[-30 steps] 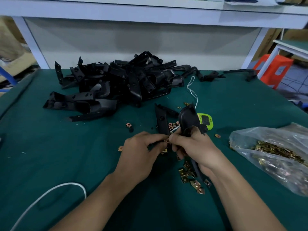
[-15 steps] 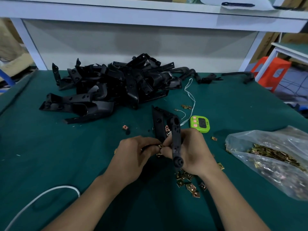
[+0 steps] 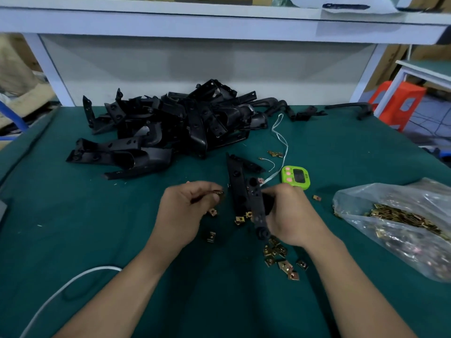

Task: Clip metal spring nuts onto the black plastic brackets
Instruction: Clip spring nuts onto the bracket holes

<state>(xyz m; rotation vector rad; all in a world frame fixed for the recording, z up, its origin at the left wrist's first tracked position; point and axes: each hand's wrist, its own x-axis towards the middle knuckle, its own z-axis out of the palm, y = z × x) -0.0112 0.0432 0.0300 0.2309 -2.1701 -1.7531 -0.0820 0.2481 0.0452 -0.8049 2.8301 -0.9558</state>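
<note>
Gripping a slim black plastic bracket (image 3: pixel 258 213) in your right hand (image 3: pixel 291 215), your left hand (image 3: pixel 183 212) pinching a brassy spring nut (image 3: pixel 219 192), folded nuts (image 3: pixel 275 252) loose on green felt (image 3: pixel 97 228).

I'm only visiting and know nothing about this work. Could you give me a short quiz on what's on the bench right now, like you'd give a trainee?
1. True or false: the right hand grips a black bracket.
2. What does the left hand pinch? A) a spring nut B) a screwdriver C) a pen
3. Fill in: the clear bag of nuts lies on the person's ____ side of the table.

Key: 1 true; 2 A; 3 right.
</note>
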